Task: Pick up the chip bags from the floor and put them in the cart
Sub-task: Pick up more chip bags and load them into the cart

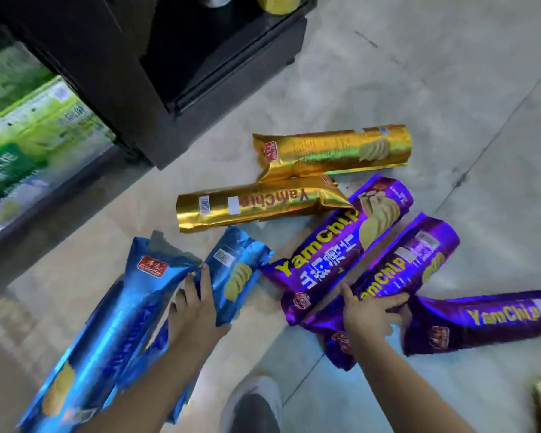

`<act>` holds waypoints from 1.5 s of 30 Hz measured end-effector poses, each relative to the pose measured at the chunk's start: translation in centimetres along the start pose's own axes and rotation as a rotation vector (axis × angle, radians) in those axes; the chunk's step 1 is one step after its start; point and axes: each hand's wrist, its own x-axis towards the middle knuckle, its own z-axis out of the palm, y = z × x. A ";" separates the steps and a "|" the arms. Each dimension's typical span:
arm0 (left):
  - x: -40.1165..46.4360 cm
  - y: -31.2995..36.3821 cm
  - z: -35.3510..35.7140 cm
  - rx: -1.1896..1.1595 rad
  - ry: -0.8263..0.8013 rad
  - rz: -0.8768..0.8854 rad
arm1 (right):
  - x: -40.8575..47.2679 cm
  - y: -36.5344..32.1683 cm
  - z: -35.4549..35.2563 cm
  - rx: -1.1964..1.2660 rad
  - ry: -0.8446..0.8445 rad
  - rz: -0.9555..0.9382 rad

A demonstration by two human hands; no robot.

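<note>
With your left hand (pixel 197 310) already clamped on the blue bags (pixel 122 307), close your right hand (pixel 369 314) — fingers spread on the middle purple bag (pixel 397 270) — round its neck before lifting toward the cart (pixel 156 73).

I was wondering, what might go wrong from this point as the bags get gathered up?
1. The left hand seems to hold several long shiny blue foil bags at once; one could slip free.
2. The right hand presses on the middle purple foil bag, which overlaps its neighbours; lifting it may drag those along.
3. Squeezing could crush the chips.
4. Two gold foil bags lie farther off and may be missed.
</note>
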 end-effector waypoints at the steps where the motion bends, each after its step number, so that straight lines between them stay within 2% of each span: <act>1: 0.1 0.1 0.3 -0.033 0.038 0.006 | 0.3 0.3 0.4 0.025 0.026 0.006; 7: -2.2 -0.4 -2.3 -0.171 0.030 -0.002 | -2.0 1.7 -3.2 0.071 0.013 -0.097; 10: -6.3 -0.4 -6.6 -0.410 -0.010 -0.067 | -6.2 1.2 -7.9 0.089 -0.036 -0.152; 13: -11.1 -0.4 -12.5 -0.744 -0.017 -0.097 | -11.4 -0.1 -13.6 0.115 -0.143 -0.241; 16: -16.6 -0.6 -20.0 -0.959 -0.015 -0.097 | -17.7 -2.3 -20.1 0.152 -0.295 -0.319; 22: -29.5 -2.9 -35.7 -1.217 -0.031 -0.095 | -32.8 -7.6 -32.3 0.184 -0.458 -0.583; 28: -43.8 -9.5 -45.8 -1.388 0.039 -0.035 | -48.0 -9.2 -40.5 0.170 -0.616 -0.748; 32: -51.1 -16.7 -48.5 -1.473 0.131 -0.056 | -58.0 -9.4 -43.4 0.144 -0.719 -0.865; 36: -57.5 -24.4 -49.1 -1.532 0.265 -0.101 | -65.7 -7.1 -43.2 0.090 -0.821 -0.965; 43: -68.5 -38.5 -45.7 -1.601 0.421 -0.155 | -79.5 -0.6 -37.9 -0.037 -1.026 -1.141; 45: -71.6 -42.5 -44.1 -1.608 0.441 -0.189 | -84.1 1.9 -36.2 -0.023 -1.078 -1.139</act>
